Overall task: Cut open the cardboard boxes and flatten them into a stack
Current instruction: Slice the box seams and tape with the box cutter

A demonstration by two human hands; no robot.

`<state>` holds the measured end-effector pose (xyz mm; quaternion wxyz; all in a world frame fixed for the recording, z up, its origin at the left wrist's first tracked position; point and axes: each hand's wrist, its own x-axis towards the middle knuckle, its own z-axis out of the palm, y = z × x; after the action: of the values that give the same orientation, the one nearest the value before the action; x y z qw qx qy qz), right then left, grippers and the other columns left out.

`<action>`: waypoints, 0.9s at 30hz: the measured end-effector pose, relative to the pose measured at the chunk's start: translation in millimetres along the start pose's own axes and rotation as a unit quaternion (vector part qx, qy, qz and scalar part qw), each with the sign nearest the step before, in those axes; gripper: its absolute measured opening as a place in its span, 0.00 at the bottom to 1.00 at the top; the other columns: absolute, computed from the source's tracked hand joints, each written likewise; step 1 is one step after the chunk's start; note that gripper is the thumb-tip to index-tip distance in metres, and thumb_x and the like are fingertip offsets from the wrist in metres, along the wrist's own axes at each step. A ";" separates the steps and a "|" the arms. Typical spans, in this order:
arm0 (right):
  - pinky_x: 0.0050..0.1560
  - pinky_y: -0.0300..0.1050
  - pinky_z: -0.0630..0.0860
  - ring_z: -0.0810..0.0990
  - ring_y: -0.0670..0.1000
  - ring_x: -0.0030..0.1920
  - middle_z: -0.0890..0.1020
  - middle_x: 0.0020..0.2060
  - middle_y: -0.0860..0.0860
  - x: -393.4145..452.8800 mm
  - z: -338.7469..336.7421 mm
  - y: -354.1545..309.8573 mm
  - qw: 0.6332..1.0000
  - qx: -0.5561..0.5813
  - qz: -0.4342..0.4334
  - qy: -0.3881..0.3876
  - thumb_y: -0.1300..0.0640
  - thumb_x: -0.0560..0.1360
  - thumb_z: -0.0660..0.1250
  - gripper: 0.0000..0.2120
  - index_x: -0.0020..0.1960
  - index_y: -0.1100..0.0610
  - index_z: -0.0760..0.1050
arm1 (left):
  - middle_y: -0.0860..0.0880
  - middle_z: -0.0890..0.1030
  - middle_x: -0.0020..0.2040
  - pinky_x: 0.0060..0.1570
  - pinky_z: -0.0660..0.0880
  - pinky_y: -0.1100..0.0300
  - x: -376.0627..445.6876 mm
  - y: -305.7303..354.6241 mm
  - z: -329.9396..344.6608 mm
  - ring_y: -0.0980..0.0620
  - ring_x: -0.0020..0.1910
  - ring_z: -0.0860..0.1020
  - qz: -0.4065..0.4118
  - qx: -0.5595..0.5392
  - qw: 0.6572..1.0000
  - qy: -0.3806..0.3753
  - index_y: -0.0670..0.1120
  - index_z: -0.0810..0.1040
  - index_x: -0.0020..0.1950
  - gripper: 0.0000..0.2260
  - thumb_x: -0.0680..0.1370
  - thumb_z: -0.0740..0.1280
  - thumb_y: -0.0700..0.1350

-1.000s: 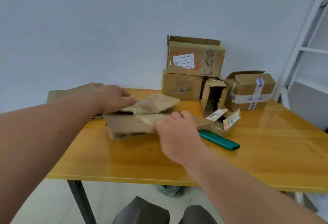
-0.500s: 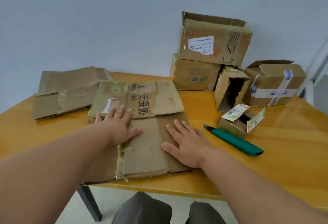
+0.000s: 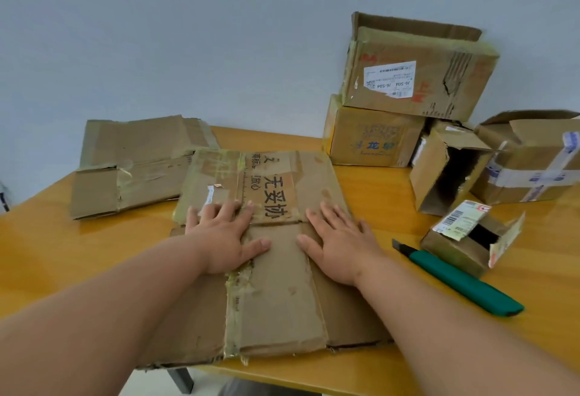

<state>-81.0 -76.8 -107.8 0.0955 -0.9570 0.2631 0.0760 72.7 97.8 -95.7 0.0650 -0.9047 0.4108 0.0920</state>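
Cardboard, flattened box (image 3: 276, 270): lying on the worktop (image 3: 47, 254) at its near edge, pressed under both palms. Left hand (image 3: 224, 238) and right hand (image 3: 340, 246): each grip wide, fingers spread flat, holding nothing. Second flattened piece (image 3: 135, 166): resting just behind, to the left, likely the stack. Green knife (image 3: 461, 282): lying to the right, apart from the hands. Uncut boxes (image 3: 408, 94): standing at far right. Advice: pressing along the taped creases, working outward, keeping the near edge from slipping off.

Bright even light, soft glare on the table (image 3: 392, 194), wide-angle bowing at edges, slight softness
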 end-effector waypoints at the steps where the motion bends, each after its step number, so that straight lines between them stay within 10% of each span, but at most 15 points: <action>1: 0.77 0.61 0.40 0.38 0.48 0.79 0.39 0.80 0.44 -0.3 0.5 0.0 1.000 0.003 -0.001 0.002 0.29 0.78 0.40 0.34 0.80 0.39 0.40 | 0.55 0.46 0.79 0.73 0.45 0.39 0.3 -0.8 -0.6 0.44 0.77 0.46 0.002 -0.007 1.000 0.000 0.59 0.39 0.79 0.38 0.73 0.41 0.74; 9: 0.77 0.63 0.42 0.37 0.53 0.79 0.42 0.80 0.41 -13.8 -1.0 -1.0 0.999 0.030 0.031 0.032 0.28 0.77 0.41 0.30 0.78 0.33 0.44 | 0.60 0.56 0.78 0.73 0.55 0.46 -7.1 -25.4 -13.1 0.46 0.75 0.54 -0.061 -0.127 0.988 0.067 0.62 0.57 0.77 0.22 0.82 0.53 0.56; 17: 0.72 0.57 0.59 0.55 0.63 0.75 0.48 0.80 0.50 -25.9 -12.4 -8.4 0.988 0.079 0.124 0.044 0.29 0.76 0.54 0.29 0.75 0.31 0.56 | 0.45 0.60 0.77 0.67 0.67 0.46 -15.9 -38.3 -12.2 0.38 0.70 0.65 -0.218 -0.306 0.924 0.078 0.64 0.62 0.75 0.24 0.79 0.54 0.64; 23: 0.62 0.52 0.73 0.70 0.59 0.62 0.67 0.65 0.54 -26.4 -25.6 1.8 0.958 0.180 0.211 0.078 0.37 0.77 0.61 0.17 0.65 0.37 0.71 | 0.46 0.74 0.55 0.49 0.71 0.54 -25.7 -26.1 -31.4 0.44 0.49 0.72 -0.252 -0.483 0.829 0.128 0.49 0.61 0.76 0.26 0.79 0.62 0.47; 27: 0.60 0.54 0.75 0.72 0.56 0.53 0.69 0.59 0.55 -32.0 -25.7 15.5 0.929 0.258 0.244 0.104 0.41 0.77 0.62 0.10 0.57 0.42 0.71 | 0.49 0.72 0.44 0.52 0.74 0.51 -33.1 -17.6 -34.4 0.46 0.46 0.73 -0.227 -0.468 0.843 0.136 0.46 0.65 0.73 0.21 0.79 0.60 0.41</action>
<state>-113.8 -79.9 -78.8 0.2895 -0.8083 0.5075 -0.0733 68.5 126.9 -54.2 -0.4038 -0.8989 0.1071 0.1323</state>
